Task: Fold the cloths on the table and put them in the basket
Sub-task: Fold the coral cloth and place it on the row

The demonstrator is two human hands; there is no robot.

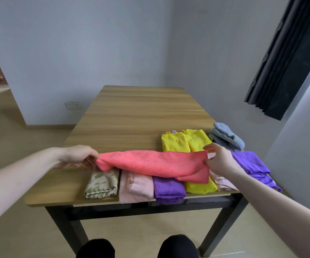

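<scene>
A coral-red cloth is stretched in the air just above the near edge of the wooden table. My left hand pinches its left end and my right hand pinches its right end. Under it, along the front edge, lie folded cloths: a beige patterned one, a pink one, a purple one and a yellow one. No basket is in view.
Further right lie two yellow cloths, a blue-grey cloth, a flat purple cloth and a pale pink cloth. A dark curtain hangs at the right. My knees show below the table.
</scene>
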